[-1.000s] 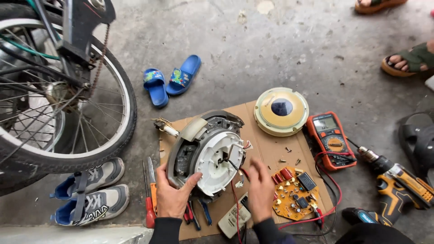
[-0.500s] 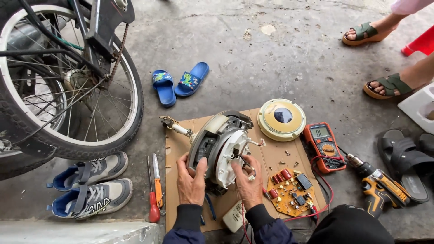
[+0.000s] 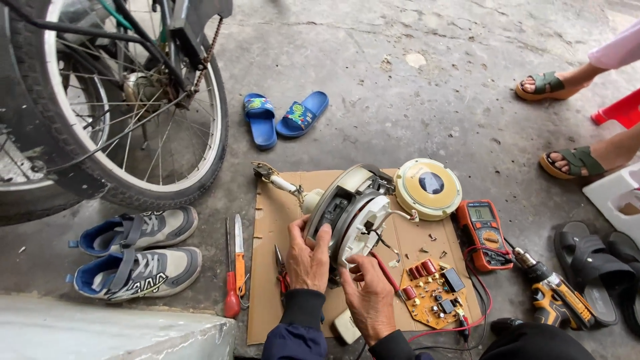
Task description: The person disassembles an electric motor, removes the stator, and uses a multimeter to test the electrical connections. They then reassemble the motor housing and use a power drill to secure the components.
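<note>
bicycle wheel point(image 3: 113, 107): cut by left edge | cardboard point(image 3: 267, 293): partly hidden by hands

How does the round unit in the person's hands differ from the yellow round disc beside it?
The round unit is tipped up on edge, gripped by the left hand and right hand; the yellow disc lies flat, untouched. The unit is grey and white, open, with wires showing; the disc is closed and smooth, with a dark centre. Both rest on the cardboard sheet.

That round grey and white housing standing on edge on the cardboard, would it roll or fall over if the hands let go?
Probably. The housing is tilted up on its rim, with the left hand and right hand steadying it. Being round, it may roll or flop flat. It looks rigid, likely plastic, and the attached wires could tug.
</note>
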